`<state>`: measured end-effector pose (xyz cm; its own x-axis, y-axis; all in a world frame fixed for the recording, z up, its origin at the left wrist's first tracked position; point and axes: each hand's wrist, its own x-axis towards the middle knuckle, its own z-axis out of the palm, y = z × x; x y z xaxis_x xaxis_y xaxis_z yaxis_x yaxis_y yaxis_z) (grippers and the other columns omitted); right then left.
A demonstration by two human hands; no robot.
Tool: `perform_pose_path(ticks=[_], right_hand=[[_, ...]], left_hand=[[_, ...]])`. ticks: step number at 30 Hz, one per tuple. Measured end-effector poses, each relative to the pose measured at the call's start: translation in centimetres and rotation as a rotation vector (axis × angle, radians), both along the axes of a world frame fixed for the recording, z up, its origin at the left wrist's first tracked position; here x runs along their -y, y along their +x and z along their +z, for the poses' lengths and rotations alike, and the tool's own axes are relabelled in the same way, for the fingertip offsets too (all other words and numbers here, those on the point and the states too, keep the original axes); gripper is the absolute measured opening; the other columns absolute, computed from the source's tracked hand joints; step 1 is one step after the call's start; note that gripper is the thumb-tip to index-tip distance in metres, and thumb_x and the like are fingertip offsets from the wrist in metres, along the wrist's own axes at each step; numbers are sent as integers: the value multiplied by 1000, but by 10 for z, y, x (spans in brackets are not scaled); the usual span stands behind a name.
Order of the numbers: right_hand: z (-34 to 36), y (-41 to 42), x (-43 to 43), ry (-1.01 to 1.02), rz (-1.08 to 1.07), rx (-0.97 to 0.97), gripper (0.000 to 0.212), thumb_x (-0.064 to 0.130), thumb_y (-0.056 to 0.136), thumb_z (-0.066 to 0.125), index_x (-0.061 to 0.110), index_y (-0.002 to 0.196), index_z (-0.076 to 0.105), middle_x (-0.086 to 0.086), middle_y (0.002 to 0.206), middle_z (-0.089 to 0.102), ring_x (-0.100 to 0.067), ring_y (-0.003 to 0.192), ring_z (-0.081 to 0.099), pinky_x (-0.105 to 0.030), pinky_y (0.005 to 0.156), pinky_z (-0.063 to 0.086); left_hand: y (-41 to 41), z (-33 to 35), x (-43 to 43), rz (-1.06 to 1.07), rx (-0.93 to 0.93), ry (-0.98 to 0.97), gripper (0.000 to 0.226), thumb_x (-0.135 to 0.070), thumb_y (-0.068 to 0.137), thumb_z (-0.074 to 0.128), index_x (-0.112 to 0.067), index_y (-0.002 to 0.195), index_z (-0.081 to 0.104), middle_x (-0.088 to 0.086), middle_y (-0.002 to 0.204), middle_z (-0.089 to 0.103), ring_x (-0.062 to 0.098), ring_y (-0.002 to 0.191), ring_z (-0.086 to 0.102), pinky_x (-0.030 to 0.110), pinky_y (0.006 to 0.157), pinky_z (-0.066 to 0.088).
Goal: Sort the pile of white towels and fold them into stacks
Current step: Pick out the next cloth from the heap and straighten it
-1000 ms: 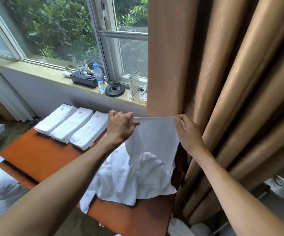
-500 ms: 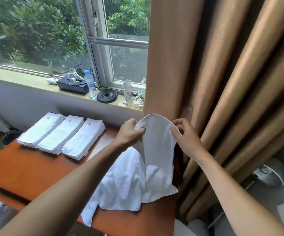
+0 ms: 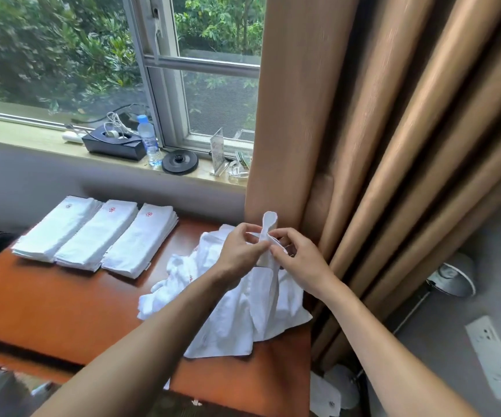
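I hold one white towel (image 3: 268, 224) upright, folded in half lengthwise, above the loose pile of white towels (image 3: 237, 311) at the right end of the orange table (image 3: 47, 305). My left hand (image 3: 241, 251) and my right hand (image 3: 298, 260) pinch its top corners together, fingertips almost touching. The rest of that towel hangs down into the pile. Three stacks of folded towels (image 3: 95, 233) with small red logos lie side by side at the table's far left.
A tan curtain (image 3: 363, 145) hangs right behind my hands. On the window sill stand a black box (image 3: 113, 144), a water bottle (image 3: 148, 139), a black disc (image 3: 180, 161) and a card holder (image 3: 217, 152). More white cloth (image 3: 330, 392) lies on the floor under the table's right edge.
My hands came together from a wide spread, bringing the towel's two top corners against each other and folding it in half. The view swung down and right.
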<state>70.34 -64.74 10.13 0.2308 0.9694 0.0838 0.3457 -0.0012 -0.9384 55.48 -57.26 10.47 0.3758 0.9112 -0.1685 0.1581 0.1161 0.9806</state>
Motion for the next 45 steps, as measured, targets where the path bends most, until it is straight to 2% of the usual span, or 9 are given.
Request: perform_pose_path(ticks=[6,8,10,14,20,24,33,39,45], right_hand=[[5,-19,16,-1,-61,49,25,21,99,68,35,119,73,-4,108,65,-9,88,64,-27,84,55],[6,-24,21,20,-67,40,27,19,98,69,40,114,71,2,107,67,-7,91,66,-20,81,52],[6,-29,27,37,-101,64,25,20,96,72,33,117,74,10,108,70,-1,96,67,-15,82,50],[7,-35,39,81,-219,18,26,20,93,77,21,119,76,13,108,76,-2,102,70,-21,90,54],[11,-46,58,101,-234,-29,21,16,96,75,21,116,77,15,106,78,-2,103,72,-20,92,56],[8,-51,74,94,-216,-95,23,10,99,69,17,121,74,9,113,77,-3,111,70,-20,98,54],[9,-46,90,102,-174,-137,25,11,98,70,33,111,74,16,111,77,-3,108,71,-19,91,55],[3,-19,109,105,-210,-121,24,10,98,70,23,117,76,13,111,78,-5,109,72,-22,94,57],[3,7,134,90,-198,-79,24,17,100,68,30,120,75,19,112,76,-1,111,69,-17,92,56]], left_hand=[[-14,3,16,26,100,18,29,-9,90,68,-27,107,52,13,94,55,27,84,69,56,79,63],[-18,6,20,10,140,-7,19,-4,92,59,-21,100,58,17,95,61,32,90,73,51,76,64],[-22,7,24,-37,186,-82,19,-2,90,54,-12,103,63,19,102,71,30,97,75,40,74,64],[-34,-2,31,-130,190,-39,38,-17,72,66,-17,110,72,11,104,75,21,99,75,36,86,63],[-38,-15,42,-112,136,177,22,-34,74,78,-34,96,74,-3,88,78,15,87,77,43,88,63],[-41,-17,51,-92,119,229,15,-32,79,80,-36,90,71,-3,81,77,16,78,77,47,81,64],[-38,-19,71,-17,88,279,11,-23,84,78,-21,88,68,-1,76,73,19,75,75,51,78,62],[-8,-16,96,26,86,286,13,-18,88,78,-15,85,66,-1,70,71,16,70,73,48,76,62],[27,-20,125,105,137,254,14,-19,89,76,-15,84,64,-3,72,69,20,71,72,53,73,62]])
